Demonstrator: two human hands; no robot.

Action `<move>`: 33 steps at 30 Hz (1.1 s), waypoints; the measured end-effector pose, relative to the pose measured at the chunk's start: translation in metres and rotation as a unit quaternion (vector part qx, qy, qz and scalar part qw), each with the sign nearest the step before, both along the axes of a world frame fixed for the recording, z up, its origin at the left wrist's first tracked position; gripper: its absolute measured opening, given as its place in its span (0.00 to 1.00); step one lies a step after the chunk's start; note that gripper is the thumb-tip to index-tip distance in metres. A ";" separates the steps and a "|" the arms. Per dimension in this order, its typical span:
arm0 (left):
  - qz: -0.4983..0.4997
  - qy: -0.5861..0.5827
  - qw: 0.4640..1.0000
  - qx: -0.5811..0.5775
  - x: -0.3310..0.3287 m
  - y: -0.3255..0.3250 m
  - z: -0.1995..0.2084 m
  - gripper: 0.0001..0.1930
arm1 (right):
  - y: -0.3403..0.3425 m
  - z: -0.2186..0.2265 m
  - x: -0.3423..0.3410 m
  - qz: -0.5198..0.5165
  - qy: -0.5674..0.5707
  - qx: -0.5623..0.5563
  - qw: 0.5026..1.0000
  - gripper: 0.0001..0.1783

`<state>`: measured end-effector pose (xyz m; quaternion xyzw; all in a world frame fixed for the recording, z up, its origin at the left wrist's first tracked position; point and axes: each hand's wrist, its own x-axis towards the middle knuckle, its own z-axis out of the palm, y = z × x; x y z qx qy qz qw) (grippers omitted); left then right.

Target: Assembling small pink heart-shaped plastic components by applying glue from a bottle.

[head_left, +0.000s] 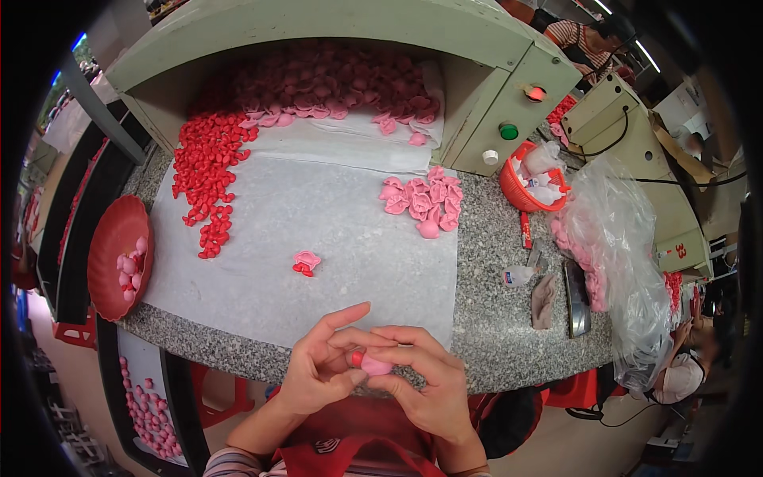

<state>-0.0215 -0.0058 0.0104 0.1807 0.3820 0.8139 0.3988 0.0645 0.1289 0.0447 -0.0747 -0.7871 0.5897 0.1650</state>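
Note:
Close to the table's front edge, my two hands meet over a small pink rounded piece (377,366) with a red bit (358,359) at its left end. The fingers of my right hand (429,380) pinch the pink part. My left hand (318,370) closes thumb and fingers around the red end, its index finger stretched out. A pink ruffled piece (306,258) with red parts under it lies on the white sheet (318,215) just beyond. Farther right sits a cluster of pink petal-shaped pieces (421,200). A heap of small red pieces (208,163) spreads at the far left.
A pale green box-like machine (469,103) spans the back, with many pink pieces inside. A red bowl (103,262) stands at the left. On the right are an orange basket (517,189), a small bottle (518,276), a phone (578,298) and a clear plastic bag (628,262).

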 end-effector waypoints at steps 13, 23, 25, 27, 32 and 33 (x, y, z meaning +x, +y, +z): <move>-0.097 0.014 0.995 0.019 -0.024 -0.011 -0.014 0.14 | 0.001 0.011 -0.007 0.016 0.014 0.076 0.997 0.17; 0.014 0.204 0.978 -0.037 -0.020 -0.005 -0.003 0.14 | -0.001 0.015 -0.010 0.015 0.047 0.159 0.986 0.17; 0.045 0.159 0.986 -0.028 -0.013 -0.004 -0.005 0.15 | 0.001 0.014 -0.009 0.016 0.054 0.168 0.984 0.17; 0.050 0.162 0.985 -0.024 -0.011 -0.003 -0.006 0.15 | 0.003 0.016 -0.008 0.033 0.050 0.206 0.977 0.19; 0.058 0.204 0.977 0.033 -0.012 -0.007 -0.008 0.14 | -0.005 0.013 -0.010 -0.005 0.075 0.168 0.983 0.20; 0.078 0.197 0.977 0.030 -0.010 -0.007 -0.007 0.14 | -0.007 0.013 -0.010 -0.025 0.076 0.144 0.986 0.20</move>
